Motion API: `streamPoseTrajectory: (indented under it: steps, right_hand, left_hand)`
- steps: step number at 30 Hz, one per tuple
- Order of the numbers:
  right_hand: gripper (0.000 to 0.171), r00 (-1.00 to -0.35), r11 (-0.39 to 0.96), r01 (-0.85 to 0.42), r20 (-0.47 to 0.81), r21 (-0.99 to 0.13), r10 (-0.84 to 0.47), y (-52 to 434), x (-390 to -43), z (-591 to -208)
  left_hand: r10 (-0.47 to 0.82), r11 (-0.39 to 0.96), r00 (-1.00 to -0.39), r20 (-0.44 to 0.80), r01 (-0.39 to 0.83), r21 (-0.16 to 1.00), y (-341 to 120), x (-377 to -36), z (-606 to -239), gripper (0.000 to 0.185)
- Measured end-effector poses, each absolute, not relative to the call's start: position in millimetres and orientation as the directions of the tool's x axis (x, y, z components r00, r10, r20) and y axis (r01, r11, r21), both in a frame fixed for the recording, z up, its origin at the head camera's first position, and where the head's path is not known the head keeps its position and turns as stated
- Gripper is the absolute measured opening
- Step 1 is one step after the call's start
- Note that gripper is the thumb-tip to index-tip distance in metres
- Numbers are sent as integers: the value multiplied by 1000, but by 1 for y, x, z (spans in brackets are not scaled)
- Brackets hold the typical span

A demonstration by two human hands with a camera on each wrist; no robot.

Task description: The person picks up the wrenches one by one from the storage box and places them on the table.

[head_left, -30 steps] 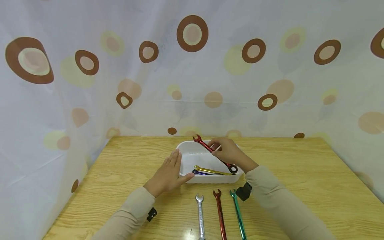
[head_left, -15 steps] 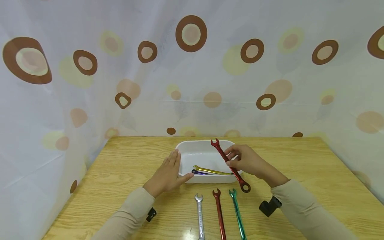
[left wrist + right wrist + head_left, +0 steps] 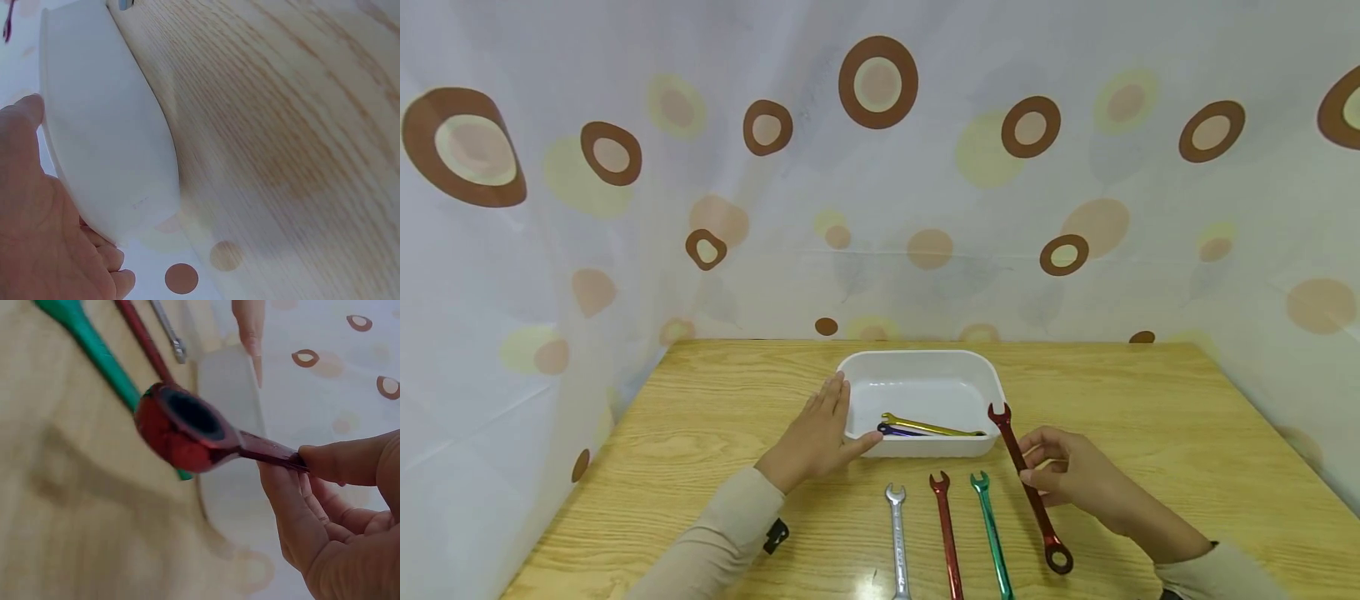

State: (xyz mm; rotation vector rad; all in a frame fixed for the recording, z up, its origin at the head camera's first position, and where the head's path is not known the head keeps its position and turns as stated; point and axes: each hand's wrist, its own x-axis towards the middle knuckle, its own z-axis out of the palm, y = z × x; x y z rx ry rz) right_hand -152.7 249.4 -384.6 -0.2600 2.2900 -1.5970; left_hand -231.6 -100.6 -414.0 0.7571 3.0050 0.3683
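Note:
My right hand (image 3: 1078, 479) pinches a dark red combination wrench (image 3: 1032, 492) by the middle of its shaft, right of the tray. Its open jaw end points away and overlaps the tray's front right corner in the head view; the ring end (image 3: 181, 428) faces the right wrist camera, above the table. My left hand (image 3: 816, 435) rests with straight fingers on the left rim of the white plastic tray (image 3: 917, 448), thumb at the front edge. Inside the tray lie a gold wrench (image 3: 928, 425) and a blue-purple wrench (image 3: 898, 431), side by side along the front wall.
In front of the tray, a silver wrench (image 3: 898, 533), a red wrench (image 3: 947, 533) and a green wrench (image 3: 992, 533) lie in a row on the wooden table (image 3: 1150, 433). A patterned curtain (image 3: 880, 208) hangs behind and along both sides.
My right hand has carried the dark red wrench from over the tray rightward and toward me, beside the green wrench. The left hand has stayed at the tray's rim.

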Motion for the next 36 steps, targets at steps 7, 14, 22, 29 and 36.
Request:
streamPoseTrajectory:
  steps: [7,14,22,29,36]
  right_hand:
    - [37,-905,355,159,-279,-921,-320,267,-130,-408]
    - [39,-910,395,237,-345,-888,-229,268,-127,-421]
    - [31,-906,421,250,-363,-872,-216,269,-127,-433]
    - [30,-926,503,207,-334,-839,-177,266,-125,-435]
    - [24,-950,608,136,-277,-782,-145,261,-123,-434]
  left_hand:
    - [460,859,-887,38,456,233,-102,-231,-414,99]
    - [456,861,-889,36,451,237,-101,-230,-414,99]
    - [466,854,-884,39,461,243,-100,-230,-415,99]
    - [466,856,-884,37,461,235,-100,-230,-415,99]
    - [464,857,-886,22,455,241,-99,-229,-412,99]
